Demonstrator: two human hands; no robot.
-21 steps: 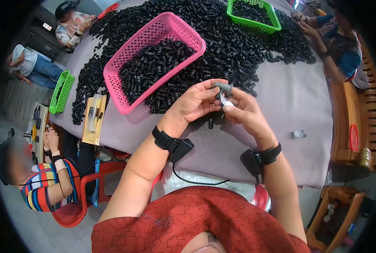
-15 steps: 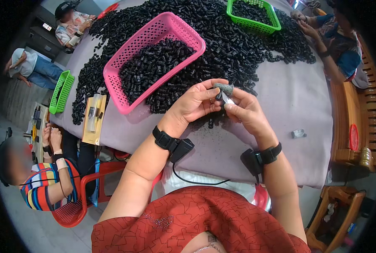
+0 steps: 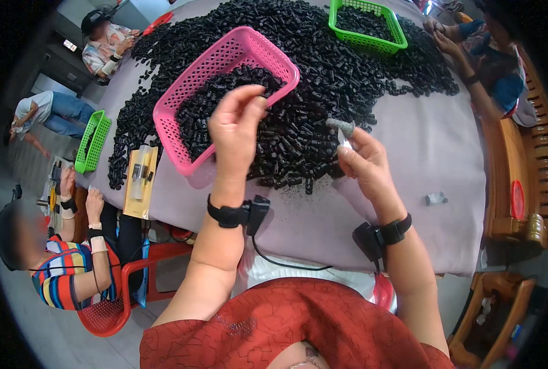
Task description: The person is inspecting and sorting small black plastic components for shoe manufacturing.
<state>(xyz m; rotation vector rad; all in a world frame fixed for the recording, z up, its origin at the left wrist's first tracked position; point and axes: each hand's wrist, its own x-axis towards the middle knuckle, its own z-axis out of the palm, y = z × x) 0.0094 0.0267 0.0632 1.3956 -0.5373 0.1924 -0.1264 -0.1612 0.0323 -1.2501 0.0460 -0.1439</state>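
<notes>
My left hand (image 3: 236,126) is raised over the near right rim of the pink basket (image 3: 185,165), its fingers pinched together. Whatever it may hold is too small and blurred to make out. The basket holds many small black cylindrical pieces (image 3: 203,114). To the right, above the edge of the black heap, my right hand (image 3: 369,165) is closed with thumb against forefinger. A small silvery-white blade-like piece (image 3: 344,139) sticks out between them. A grey speckled cover (image 3: 341,126) sits at the forefinger's tip. Dark crumbs lie on the cloth below.
A large heap of black pieces (image 3: 298,37) spreads over the grey-clothed table (image 3: 421,154). Green baskets stand at the far side (image 3: 397,46) and left edge (image 3: 92,141). A yellow pad (image 3: 137,206) with a clear tube lies left; a small grey roll (image 3: 435,198) lies right. Several people are around the table.
My hands have parted. The left has moved up and left from the right hand to above the pink basket; the right stays near its place with the blade-like piece.
</notes>
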